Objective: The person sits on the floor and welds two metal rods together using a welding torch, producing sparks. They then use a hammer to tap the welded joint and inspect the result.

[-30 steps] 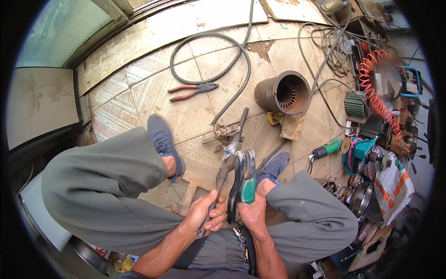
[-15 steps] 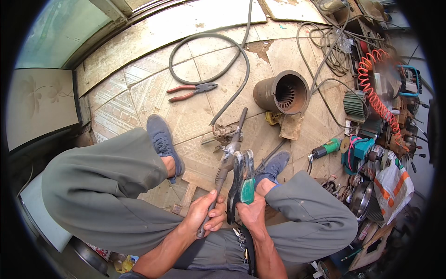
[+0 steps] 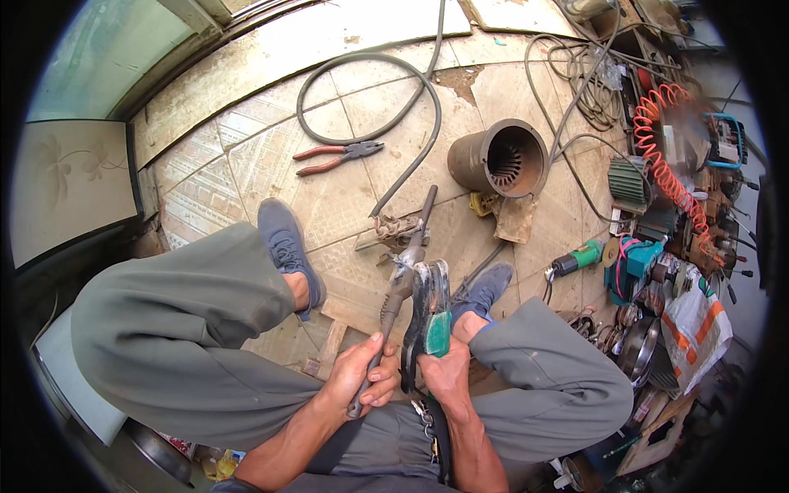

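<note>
My left hand [image 3: 366,378] is wrapped round the lower end of a long dark metal rod [image 3: 386,312], which has a greyish, rough lump along its middle. The rod slants away from me, its far part over a small rusty clamp-like metal piece [image 3: 390,230] on the floor. My right hand [image 3: 444,374] grips a black-and-green hand tool [image 3: 436,337] just right of the rod, its upper end close beside the rough section; whether they touch I cannot tell. Red-handled pliers [image 3: 329,156] lie beyond my left foot. A hollow rusty cylinder [image 3: 470,163] with slots inside lies beyond the rod.
A black hose [image 3: 415,144] loops over the tiled floor [image 3: 288,205]. At right are tangled cables, a green grinder [image 3: 575,263], a teal machine [image 3: 625,271], an orange coiled hose [image 3: 649,148] and piled metal parts. A board [image 3: 74,181] and glass pane stand at left. My legs frame the work.
The camera's view has shifted very slightly, so the floor items sit a little higher in the picture. Both hands keep the same grips and positions.
</note>
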{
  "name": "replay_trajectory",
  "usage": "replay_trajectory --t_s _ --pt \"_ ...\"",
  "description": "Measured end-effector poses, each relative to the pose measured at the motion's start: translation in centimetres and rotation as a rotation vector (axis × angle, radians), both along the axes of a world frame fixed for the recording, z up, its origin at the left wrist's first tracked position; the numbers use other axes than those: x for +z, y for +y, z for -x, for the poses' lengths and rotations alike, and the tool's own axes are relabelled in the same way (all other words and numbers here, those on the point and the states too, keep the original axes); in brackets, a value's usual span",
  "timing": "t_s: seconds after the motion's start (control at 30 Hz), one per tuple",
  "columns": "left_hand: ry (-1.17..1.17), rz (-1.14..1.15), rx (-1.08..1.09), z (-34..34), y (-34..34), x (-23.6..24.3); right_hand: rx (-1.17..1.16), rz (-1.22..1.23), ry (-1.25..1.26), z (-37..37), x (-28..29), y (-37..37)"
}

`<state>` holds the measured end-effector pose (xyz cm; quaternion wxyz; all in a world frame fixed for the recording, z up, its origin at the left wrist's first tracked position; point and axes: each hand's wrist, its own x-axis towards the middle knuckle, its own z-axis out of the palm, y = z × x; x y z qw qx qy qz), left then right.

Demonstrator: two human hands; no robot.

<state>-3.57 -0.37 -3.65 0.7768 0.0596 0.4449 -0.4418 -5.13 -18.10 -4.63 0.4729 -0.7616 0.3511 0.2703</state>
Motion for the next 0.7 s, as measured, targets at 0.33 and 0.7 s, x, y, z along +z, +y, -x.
replay_trajectory --t_s 0.33,0.7 --pt "-0.007 -0.003 -0.003 -0.03 -0.01 0.05 -0.022 -0.02 0.024 -0.14 -0.02 -0.02" --pt "-0.004 -0.006 -0.001 -0.18 -0.05 0.1 -0.018 -0.026 -0.006 -0.4 0.14 0.15"
